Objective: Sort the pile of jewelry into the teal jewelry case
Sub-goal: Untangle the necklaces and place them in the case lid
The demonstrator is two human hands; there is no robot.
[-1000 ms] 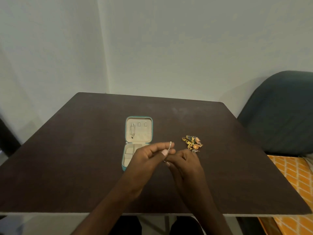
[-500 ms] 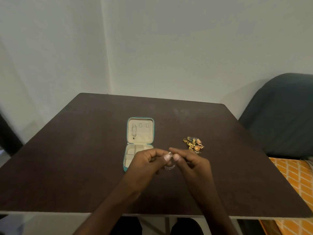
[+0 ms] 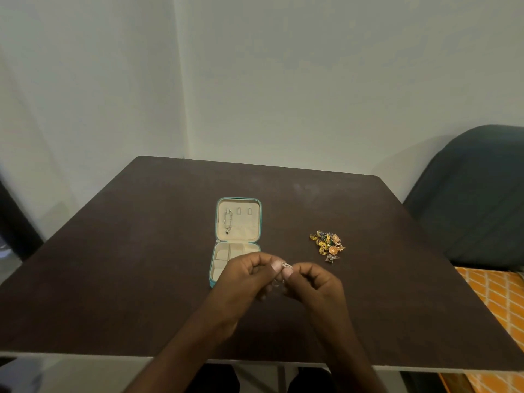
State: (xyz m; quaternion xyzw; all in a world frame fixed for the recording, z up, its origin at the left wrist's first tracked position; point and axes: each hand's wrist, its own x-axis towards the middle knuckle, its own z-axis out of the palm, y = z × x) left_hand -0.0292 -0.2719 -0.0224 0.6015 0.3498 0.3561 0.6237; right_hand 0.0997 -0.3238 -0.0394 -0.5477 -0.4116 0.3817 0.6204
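The teal jewelry case (image 3: 238, 199) lies open in the middle of the dark table, cream lining up. A silver chain with a dark pendant (image 3: 227, 221) hangs on a hook in its lid. To its right sits a small pile of gold and orange jewelry (image 3: 327, 244). My left hand (image 3: 246, 276) and my right hand (image 3: 313, 282) meet just in front of the case, over its lower right corner. Both pinch a thin silver chain (image 3: 285, 265) between thumb and fingertips; a loop of it hangs below them.
The dark brown table (image 3: 141, 279) ends close to me with a pale front edge. A dark upholstered chair (image 3: 476, 199) stands at the right, with orange patterned fabric (image 3: 499, 302) below it. Grey walls meet in a corner behind the table.
A second ago my left hand held the silver piece upright with the right hand below it. Both hands have since come level and now pinch it between them, slightly nearer to me.
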